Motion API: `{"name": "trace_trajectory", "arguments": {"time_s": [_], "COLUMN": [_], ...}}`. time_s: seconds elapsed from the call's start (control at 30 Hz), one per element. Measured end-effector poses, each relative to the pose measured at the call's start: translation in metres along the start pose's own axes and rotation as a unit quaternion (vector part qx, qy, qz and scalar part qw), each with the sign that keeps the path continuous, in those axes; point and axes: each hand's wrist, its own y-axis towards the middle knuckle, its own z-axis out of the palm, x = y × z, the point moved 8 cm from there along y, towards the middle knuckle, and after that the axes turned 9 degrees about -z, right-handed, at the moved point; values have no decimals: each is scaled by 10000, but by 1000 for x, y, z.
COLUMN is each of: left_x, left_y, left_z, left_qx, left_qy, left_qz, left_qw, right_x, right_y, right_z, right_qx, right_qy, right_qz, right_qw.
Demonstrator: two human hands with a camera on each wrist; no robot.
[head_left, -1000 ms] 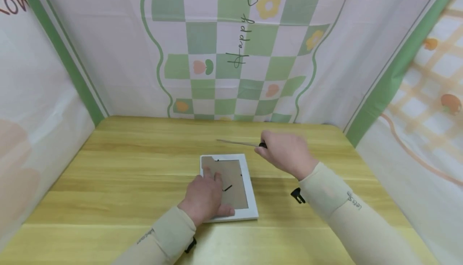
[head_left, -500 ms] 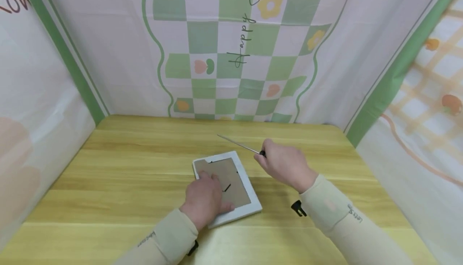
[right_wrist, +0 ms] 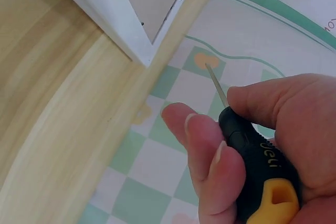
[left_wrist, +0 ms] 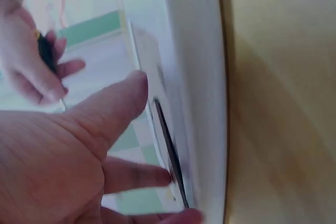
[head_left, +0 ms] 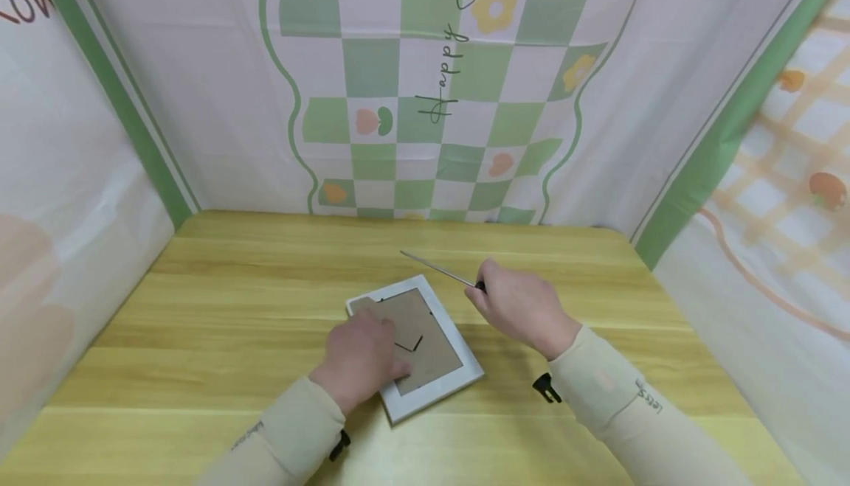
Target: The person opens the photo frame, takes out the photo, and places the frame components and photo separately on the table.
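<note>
A white frame (head_left: pixel 468 368) with a brown backing board (head_left: pixel 432 353) lies tilted on the table. My left hand (head_left: pixel 361 357) rests on its left side, fingers spread over the board; the left wrist view shows the thumb and fingertips at the frame (left_wrist: pixel 202 103). Up and to the right, clear of the frame, my right hand (head_left: pixel 524 305) grips a screwdriver (head_left: pixel 438 268), its thin shaft pointing left. In the right wrist view the fingers curl round the black and yellow handle (right_wrist: pixel 262 166).
The wood-grained table (head_left: pixel 219 324) runs back to a hanging cloth (head_left: pixel 372 69) with green and white checks. More printed cloth stands at the left and right. A black buckle (head_left: pixel 547 388) hangs by the right wrist.
The frame has turned counterclockwise under my left hand, which has shifted slightly left. My right hand has lowered a little, and the screwdriver's shaft slants more than before.
</note>
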Motion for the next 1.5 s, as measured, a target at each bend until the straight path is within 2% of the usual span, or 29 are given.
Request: {"name": "trace_trajectory", "arguments": {"time_s": [0.17, 0.3, 0.4, 0.47, 0.57, 0.73, 0.97, 1.1, 1.27, 1.4, 1.5], "left_x": [9, 11, 12, 13, 13, 11, 2, -3, -8, -10, -10], "left_y": [5, 7, 6, 6, 6, 8, 7, 6, 6, 7, 6], "left_z": [-9, -7, -4, -2, 0, 1, -1, 0, 4, 9, 11], "left_qx": [-71, 434, 826, 904, 825, 448, -94, -303, -358, -317, -401], "left_qy": [-49, -95, -106, -81, 49, 290, 294, 327, 351, 448, 563], "left_qz": [849, 1555, 1774, 1791, 1775, 1710, 1685, 1727, 1756, 1662, 1601], "left_qw": [9964, 9868, 9806, 9796, 9806, 9838, 9852, 9840, 9832, 9846, 9847], "right_x": [-2, -1, 1, 2, 2, 5, 12, 15, 18, 17, 16], "right_y": [-1, -1, -2, -2, -2, -3, -5, -7, -10, -11, -12], "right_z": [3, 3, 4, 4, 4, 2, -1, -2, -1, 1, 3], "right_qx": [81, 70, 42, 22, 7, -137, -449, -550, -603, -568, -539], "right_qy": [79, 103, 138, 151, 177, 202, 124, 62, 9, -23, -22], "right_qz": [41, 4, -17, -27, -44, -208, -557, -718, -881, -912, -902], "right_qw": [9999, 9999, 9999, 9999, 9998, 9995, 9974, 9959, 9943, 9942, 9945]}}
